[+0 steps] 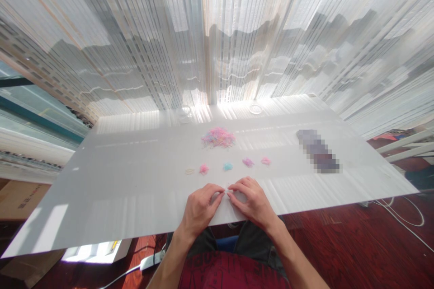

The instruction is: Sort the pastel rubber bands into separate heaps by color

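Note:
My left hand (201, 205) and my right hand (252, 201) meet near the front edge of the white table (111, 189). Thumb and forefinger of each are pinched together, fingertips almost touching. Something tiny and pale seems to be between them, too small to name. Just beyond lies a row of small heaps of thin strands that look like tiny rubber bands: a pale yellow heap (190, 171), a hot pink heap (203, 169), a blue heap (227, 166), a purple heap (248, 162) and a light pink heap (266, 161). Behind them spreads a larger mixed-colour pile (219, 137).
A blurred-out dark oblong object (318, 151) lies on the right. At the back edge are a clear round container (185, 114) and a round clear lid-like disc (255, 109), close to sheer curtains (210, 31). A power strip (152, 260) sits on the floor below.

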Demonstrator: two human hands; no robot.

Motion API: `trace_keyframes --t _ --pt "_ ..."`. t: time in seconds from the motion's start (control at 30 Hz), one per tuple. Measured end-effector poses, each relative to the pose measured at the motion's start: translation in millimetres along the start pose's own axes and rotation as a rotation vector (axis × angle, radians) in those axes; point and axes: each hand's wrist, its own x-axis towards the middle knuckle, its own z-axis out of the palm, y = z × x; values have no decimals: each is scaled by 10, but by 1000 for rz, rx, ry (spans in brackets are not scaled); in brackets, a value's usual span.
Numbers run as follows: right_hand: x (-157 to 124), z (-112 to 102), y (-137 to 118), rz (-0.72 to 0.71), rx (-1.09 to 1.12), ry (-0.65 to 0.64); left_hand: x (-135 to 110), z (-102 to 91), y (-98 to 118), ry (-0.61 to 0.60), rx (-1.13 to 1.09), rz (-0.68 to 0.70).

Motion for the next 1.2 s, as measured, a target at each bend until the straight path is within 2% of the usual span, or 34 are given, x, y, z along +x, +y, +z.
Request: trace_keyframes --t 0.87,1.2 --pt "0 -26 -16 20 73 -7 -11 40 -23 -10 -151 -87" --pt "12 -44 -41 13 128 14 51 48 26 -12 -85 -72"
